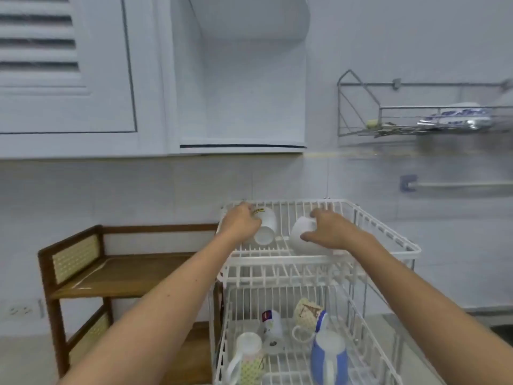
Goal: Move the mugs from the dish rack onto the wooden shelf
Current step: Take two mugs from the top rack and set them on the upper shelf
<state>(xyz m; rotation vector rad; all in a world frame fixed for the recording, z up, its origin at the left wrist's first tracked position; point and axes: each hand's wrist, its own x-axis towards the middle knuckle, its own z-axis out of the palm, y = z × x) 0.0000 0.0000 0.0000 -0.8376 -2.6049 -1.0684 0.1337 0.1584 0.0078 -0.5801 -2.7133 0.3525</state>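
Observation:
A white two-tier wire dish rack (388,226) stands at centre right. On its top tier lie two white mugs on their sides. My left hand (241,222) wraps around the left white mug (266,226), which has a yellow mark. My right hand (330,230) grips the right white mug (301,234). On the lower tier sit a blue mug (330,357), a patterned mug (306,312), a yellow-dotted mug (248,359) and a white mug with a red label (272,326). The wooden shelf (125,276) stands left of the rack, its top board bare.
White wall cabinets (83,79) hang above the shelf. A metal wall rack (416,118) with a foil packet is at upper right, a towel bar (458,186) below it. The counter (25,362) runs under shelf and rack.

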